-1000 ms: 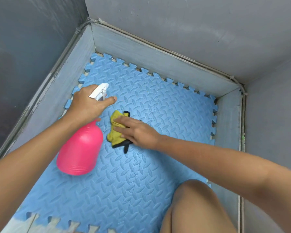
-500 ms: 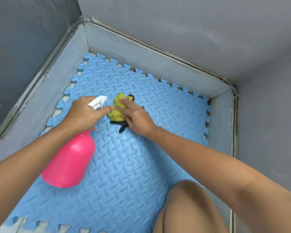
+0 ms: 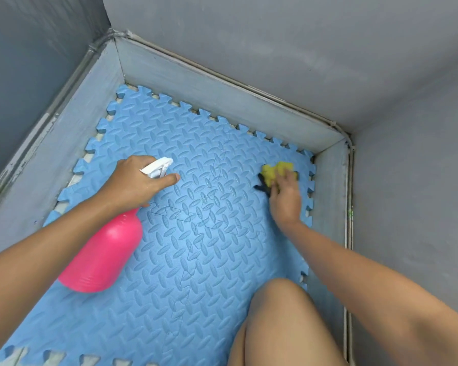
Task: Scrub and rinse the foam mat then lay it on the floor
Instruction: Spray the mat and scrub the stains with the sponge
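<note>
You are in the scrubbing step, and the rinsing is not yet begun, as I judge. The foam mat [image 3: 196,260] lies flat on the floor in a corner, its toothed edges just beside the grey skirting [image 3: 222,93] on the far side and on the right. Your right hand [image 3: 286,199] presses a yellow cloth [image 3: 274,171] on the mat near its far right corner, with the fingers bent over it. Your left hand [image 3: 135,180] grips the neck of a pink spray bottle [image 3: 103,260], which hangs tilted above the left part of the mat, the white nozzle pointing forward. The next move probably calls for wiping back across the middle, where thin pen-like lines show, with a new spray first. Your bare knee [image 3: 280,313] is over the near right part, so this area is hard to reach, and the skirting leaves little room for the cloth at the edges.
</note>
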